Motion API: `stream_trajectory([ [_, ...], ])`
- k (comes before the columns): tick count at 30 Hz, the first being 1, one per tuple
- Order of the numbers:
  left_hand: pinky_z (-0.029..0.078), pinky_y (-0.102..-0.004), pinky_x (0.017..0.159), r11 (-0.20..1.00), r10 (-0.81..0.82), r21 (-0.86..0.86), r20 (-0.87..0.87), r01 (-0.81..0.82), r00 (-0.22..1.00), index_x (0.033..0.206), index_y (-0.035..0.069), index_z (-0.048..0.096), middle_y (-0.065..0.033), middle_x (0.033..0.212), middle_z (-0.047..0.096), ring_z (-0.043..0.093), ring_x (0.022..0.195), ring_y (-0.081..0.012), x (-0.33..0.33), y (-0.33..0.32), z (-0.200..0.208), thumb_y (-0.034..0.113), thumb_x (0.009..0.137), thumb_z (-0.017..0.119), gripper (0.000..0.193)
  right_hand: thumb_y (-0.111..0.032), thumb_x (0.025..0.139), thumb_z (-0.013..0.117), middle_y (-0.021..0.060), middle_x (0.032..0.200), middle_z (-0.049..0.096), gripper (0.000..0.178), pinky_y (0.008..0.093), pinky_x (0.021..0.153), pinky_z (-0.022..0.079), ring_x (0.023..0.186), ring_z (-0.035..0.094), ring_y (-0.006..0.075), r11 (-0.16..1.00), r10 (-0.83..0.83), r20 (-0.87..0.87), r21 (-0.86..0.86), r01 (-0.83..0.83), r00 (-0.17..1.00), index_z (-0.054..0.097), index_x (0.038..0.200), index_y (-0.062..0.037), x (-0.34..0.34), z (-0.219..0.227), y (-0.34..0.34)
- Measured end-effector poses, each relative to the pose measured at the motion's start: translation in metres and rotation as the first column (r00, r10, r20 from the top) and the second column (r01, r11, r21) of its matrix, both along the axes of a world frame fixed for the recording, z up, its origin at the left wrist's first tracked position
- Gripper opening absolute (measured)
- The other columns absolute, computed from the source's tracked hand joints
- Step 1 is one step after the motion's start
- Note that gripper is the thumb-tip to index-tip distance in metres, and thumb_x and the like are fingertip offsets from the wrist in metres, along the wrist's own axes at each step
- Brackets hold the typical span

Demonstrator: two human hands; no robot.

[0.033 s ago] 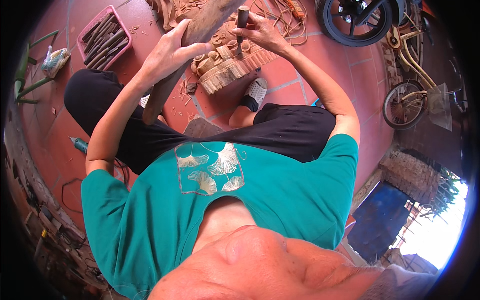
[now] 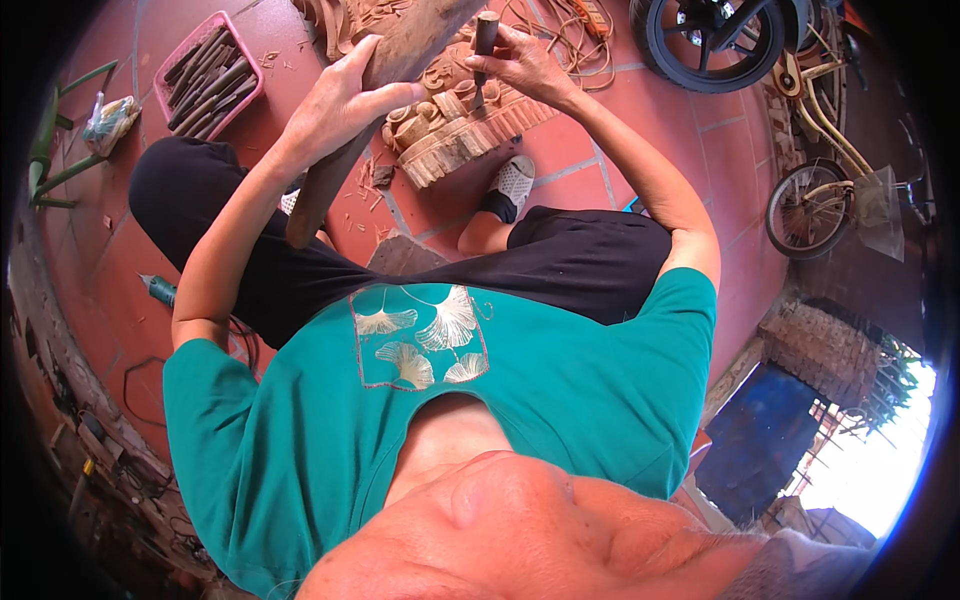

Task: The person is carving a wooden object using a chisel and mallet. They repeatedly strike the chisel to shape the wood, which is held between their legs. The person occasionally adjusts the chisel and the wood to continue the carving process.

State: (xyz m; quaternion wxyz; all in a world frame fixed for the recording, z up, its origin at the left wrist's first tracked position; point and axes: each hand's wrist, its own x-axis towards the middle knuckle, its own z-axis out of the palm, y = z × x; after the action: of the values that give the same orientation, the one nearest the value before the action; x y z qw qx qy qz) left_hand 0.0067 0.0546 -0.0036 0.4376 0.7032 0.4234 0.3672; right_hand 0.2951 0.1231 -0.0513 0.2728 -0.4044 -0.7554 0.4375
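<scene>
My left hand (image 2: 345,108) is closed around a long, thick wooden mallet (image 2: 425,42). The mallet slants from my lap up past the top edge. Beyond it, my right hand (image 2: 522,68) pinches a dark-handled chisel (image 2: 486,35) held nearly upright. The chisel's blade points down at a carved wooden panel (image 2: 425,165) on the floor, its tip at or close to the relief. Scrolls and a ridged border stand out on this panel. The mallet covers part of the carving and passes close to the chisel's handle.
A pink basket (image 2: 262,92) of chisels stands at the far left, near a green stool frame (image 2: 40,160). Wood chips lie on the red tiles. A teal power tool (image 2: 160,290) is by my left elbow. An orange power strip (image 2: 590,18), motorbike wheel (image 2: 710,45) and bicycle (image 2: 810,210) are on the right.
</scene>
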Motion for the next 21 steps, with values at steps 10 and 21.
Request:
stream_trajectory([
  [10, 0.051, -0.0394, 0.083, 0.994, -0.057, -0.103, -0.237, 0.033, 0.97, 0.117, -0.006, 0.055, -0.0211, 0.095, 0.065, 0.065, 0.089, -0.0257, 0.008, 0.014, 0.015, 0.044, 0.084, 0.072, 0.062, -0.021, 0.095, 0.072, 0.0047, 0.092, 0.067, 0.028, 0.03, 0.077, 0.056, 0.085, 0.066, 0.0118, 0.999, 0.033, 0.167, 0.008, -0.035, 0.985, 0.06, 0.11, -0.0018, -0.003, 0.002, 0.003],
  [21, 0.052, -0.0396, 0.082, 0.999, 0.038, 0.022, 0.012, -0.038, 0.999, 0.119, -0.004, 0.054, -0.0213, 0.095, 0.068, 0.067, 0.089, -0.0251, 0.014, 0.009, 0.026, 0.042, 0.086, 0.072, 0.059, -0.026, 0.092, 0.074, 0.007, 0.086, 0.067, 0.031, 0.031, 0.067, 0.055, 0.074, 0.066, 0.0127, 0.991, 0.043, 0.085, 0.126, -0.053, 0.996, 0.061, 0.107, -0.0013, 0.001, -0.009, 0.005],
])
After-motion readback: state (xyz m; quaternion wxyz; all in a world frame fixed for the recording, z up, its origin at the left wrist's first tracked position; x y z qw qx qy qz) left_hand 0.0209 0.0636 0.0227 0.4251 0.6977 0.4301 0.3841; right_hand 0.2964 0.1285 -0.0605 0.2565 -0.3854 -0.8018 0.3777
